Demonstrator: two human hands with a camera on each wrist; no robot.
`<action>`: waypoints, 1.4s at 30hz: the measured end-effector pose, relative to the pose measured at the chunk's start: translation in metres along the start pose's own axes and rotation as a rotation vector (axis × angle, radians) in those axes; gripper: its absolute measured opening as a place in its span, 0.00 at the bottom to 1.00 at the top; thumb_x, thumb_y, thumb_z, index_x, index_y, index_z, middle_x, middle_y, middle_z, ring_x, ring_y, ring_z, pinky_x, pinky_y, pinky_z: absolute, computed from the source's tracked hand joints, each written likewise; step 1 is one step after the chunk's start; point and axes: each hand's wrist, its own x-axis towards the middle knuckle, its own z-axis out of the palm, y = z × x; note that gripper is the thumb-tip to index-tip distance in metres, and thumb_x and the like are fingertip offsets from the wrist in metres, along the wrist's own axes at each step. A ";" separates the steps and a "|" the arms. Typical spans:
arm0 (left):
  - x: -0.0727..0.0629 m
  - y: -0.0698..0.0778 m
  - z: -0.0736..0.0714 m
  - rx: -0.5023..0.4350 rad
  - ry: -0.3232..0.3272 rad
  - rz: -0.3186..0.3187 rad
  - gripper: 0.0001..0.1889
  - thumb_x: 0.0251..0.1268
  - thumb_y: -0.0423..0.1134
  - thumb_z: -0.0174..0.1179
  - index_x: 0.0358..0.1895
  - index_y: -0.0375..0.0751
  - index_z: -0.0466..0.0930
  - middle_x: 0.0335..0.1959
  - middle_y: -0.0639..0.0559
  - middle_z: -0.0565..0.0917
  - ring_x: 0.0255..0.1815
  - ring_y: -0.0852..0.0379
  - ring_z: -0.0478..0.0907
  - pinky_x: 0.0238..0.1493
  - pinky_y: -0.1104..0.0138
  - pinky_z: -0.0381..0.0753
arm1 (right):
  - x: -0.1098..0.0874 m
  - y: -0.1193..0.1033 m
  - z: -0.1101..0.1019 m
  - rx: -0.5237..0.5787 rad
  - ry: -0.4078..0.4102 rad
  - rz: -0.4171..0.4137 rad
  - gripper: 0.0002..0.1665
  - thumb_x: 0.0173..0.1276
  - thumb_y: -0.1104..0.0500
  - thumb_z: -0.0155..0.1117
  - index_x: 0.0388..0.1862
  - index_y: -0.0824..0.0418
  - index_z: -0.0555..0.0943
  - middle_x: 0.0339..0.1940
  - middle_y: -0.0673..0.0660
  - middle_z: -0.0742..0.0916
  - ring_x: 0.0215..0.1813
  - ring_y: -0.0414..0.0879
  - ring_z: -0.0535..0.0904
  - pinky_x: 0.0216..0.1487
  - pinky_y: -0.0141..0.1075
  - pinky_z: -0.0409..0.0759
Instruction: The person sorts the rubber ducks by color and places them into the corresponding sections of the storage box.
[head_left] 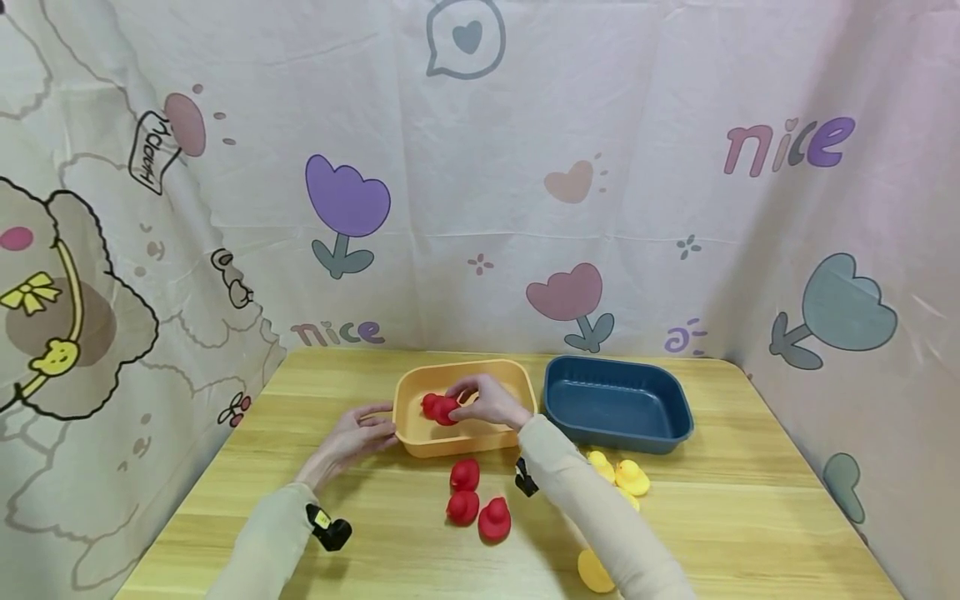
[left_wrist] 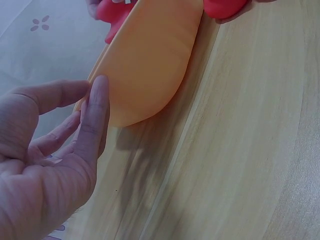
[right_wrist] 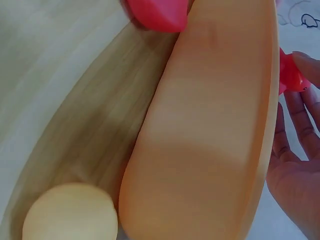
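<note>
In the head view my right hand point(head_left: 491, 400) reaches into the yellow-orange bin point(head_left: 465, 448) and grips a red rubber duck point(head_left: 446, 410) between thumb and fingers. Another red duck point(head_left: 428, 405) sits right beside it in the bin. The right wrist view shows the gripped duck point(right_wrist: 294, 75) past the bin's rim, with the fingers around its far side. My left hand point(head_left: 356, 437) rests its fairly straight fingers against the bin's left end. From the left wrist, its fingertips point(left_wrist: 100, 86) touch the bin's outer wall point(left_wrist: 150, 60) close to the rim.
Several red ducks point(head_left: 463, 507) lie on the wooden table point(head_left: 375, 542) before the bin. A dark blue bin point(head_left: 618, 408) stands to its right. Several yellow ducks point(head_left: 632, 477) are in front of the blue bin, partly behind my right sleeve. A printed cloth hangs behind.
</note>
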 end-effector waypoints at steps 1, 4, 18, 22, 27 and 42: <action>0.000 0.001 0.000 0.000 0.002 0.001 0.35 0.69 0.25 0.58 0.75 0.20 0.52 0.41 0.47 0.84 0.38 0.60 0.86 0.47 0.72 0.89 | 0.001 -0.001 0.001 0.003 -0.004 -0.003 0.18 0.58 0.63 0.76 0.48 0.65 0.87 0.44 0.63 0.89 0.48 0.57 0.83 0.39 0.25 0.81; -0.001 0.002 0.001 0.011 -0.006 0.007 0.35 0.70 0.25 0.57 0.75 0.20 0.51 0.41 0.47 0.84 0.38 0.60 0.86 0.47 0.72 0.89 | 0.005 -0.002 0.005 0.010 -0.023 -0.002 0.18 0.57 0.64 0.76 0.47 0.66 0.87 0.45 0.64 0.90 0.45 0.54 0.83 0.39 0.24 0.81; -0.001 0.001 0.000 0.002 -0.010 0.007 0.34 0.71 0.25 0.56 0.75 0.20 0.51 0.40 0.49 0.84 0.38 0.61 0.85 0.45 0.72 0.89 | 0.014 0.002 0.022 -0.002 -0.068 0.063 0.16 0.54 0.69 0.77 0.43 0.68 0.87 0.42 0.63 0.90 0.32 0.40 0.78 0.30 0.22 0.78; -0.001 0.002 0.001 0.011 -0.014 0.008 0.34 0.71 0.25 0.56 0.75 0.21 0.51 0.40 0.49 0.83 0.38 0.61 0.85 0.46 0.72 0.89 | 0.016 0.001 0.023 -0.013 -0.072 0.086 0.15 0.54 0.69 0.76 0.42 0.68 0.87 0.42 0.62 0.90 0.32 0.39 0.77 0.30 0.23 0.77; -0.001 0.003 0.003 0.018 -0.006 0.007 0.33 0.72 0.25 0.56 0.75 0.21 0.51 0.40 0.49 0.84 0.37 0.61 0.85 0.45 0.72 0.89 | 0.018 0.002 0.026 -0.031 -0.088 0.094 0.16 0.54 0.70 0.76 0.43 0.68 0.87 0.42 0.63 0.89 0.36 0.43 0.78 0.31 0.23 0.78; -0.001 0.003 0.000 0.033 -0.005 0.018 0.32 0.72 0.24 0.53 0.74 0.19 0.51 0.36 0.53 0.82 0.36 0.63 0.85 0.44 0.74 0.89 | 0.020 0.003 0.033 -0.049 -0.101 0.079 0.17 0.51 0.74 0.75 0.42 0.70 0.87 0.44 0.64 0.90 0.47 0.57 0.81 0.38 0.24 0.76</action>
